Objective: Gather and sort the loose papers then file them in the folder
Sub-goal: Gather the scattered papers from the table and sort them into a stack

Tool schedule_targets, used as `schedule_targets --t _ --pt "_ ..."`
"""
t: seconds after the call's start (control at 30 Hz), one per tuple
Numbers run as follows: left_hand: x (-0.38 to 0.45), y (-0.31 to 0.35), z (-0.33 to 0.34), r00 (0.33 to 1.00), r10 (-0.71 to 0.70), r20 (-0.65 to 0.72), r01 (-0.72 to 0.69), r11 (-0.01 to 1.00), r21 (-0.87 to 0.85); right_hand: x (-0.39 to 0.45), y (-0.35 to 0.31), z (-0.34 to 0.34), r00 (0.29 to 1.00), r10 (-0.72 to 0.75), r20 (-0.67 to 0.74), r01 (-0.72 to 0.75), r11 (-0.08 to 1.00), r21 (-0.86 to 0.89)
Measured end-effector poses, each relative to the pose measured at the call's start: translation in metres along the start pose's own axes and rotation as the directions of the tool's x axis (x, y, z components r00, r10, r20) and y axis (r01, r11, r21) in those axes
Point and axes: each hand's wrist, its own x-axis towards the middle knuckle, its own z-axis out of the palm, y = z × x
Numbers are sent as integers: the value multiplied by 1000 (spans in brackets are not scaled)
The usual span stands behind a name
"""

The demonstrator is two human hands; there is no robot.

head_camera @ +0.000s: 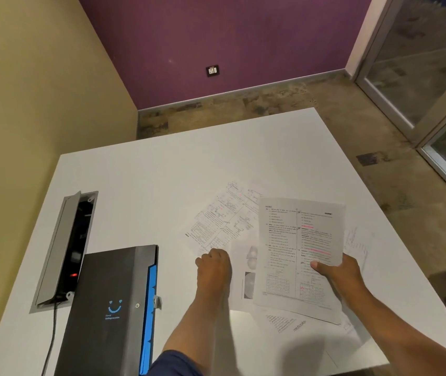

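the right hand [337, 270], at lower right of the frame, pinches a printed sheet [299, 253] by its right edge, thumb on the face of the page, and holds it lifted and tilted above the desk [148, 169]. the sheet carries two columns of text with pink highlighter marks. the left hand [213, 263], at lower centre, has its fingers curled down onto the near edge of a diagram sheet [221, 215] lying flat on the desk; whether it grips that sheet or only presses on it cannot be told. more loose papers [284, 320] lie overlapping under and around the held sheet, one with grey photo patches, one fanned out toward the right edge of the desk. the folder [107, 308], black with a blue edge and a blue smile mark, lies closed at lower left of the frame, well apart from the papers. just beyond it an open cable box [61, 248] is set into the desk, a black cable [52, 332] running from it.
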Motion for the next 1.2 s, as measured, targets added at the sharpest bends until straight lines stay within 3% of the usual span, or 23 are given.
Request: schedule_targets --t 0.23,0.47,0.7,0.83,0.97,1.07,1.2 --pt "7 -28 -15 995 10 -102 -21 995 -101 -1 -2 2 1000 -2 1 2 1000 -12" --pt "21 -55 -31 971 -151 -186 75 928 -366 4 4 4 1000 2 7 -1 999 -48" --pt "30 -62 -66 858 -230 -459 -34 866 -499 5 4 8 1000 7 -12 -7 999 -50" --pt "19 -33 -77 773 -78 -630 -272 856 -440 1 -2 17 1000 -4 -2 4 1000 -20" --pt "1 8 -78 654 211 -727 -522 821 -231 -1 -12 29 1000 5 7 -5 1000 5" --pt "-12 32 -72 591 395 -704 -639 761 -109 -2 -21 40 1000 14 0 -14 999 39" --pt "-30 51 -50 559 604 -568 -733 680 3 -6 -33 51 999 34 37 -36 997 63"
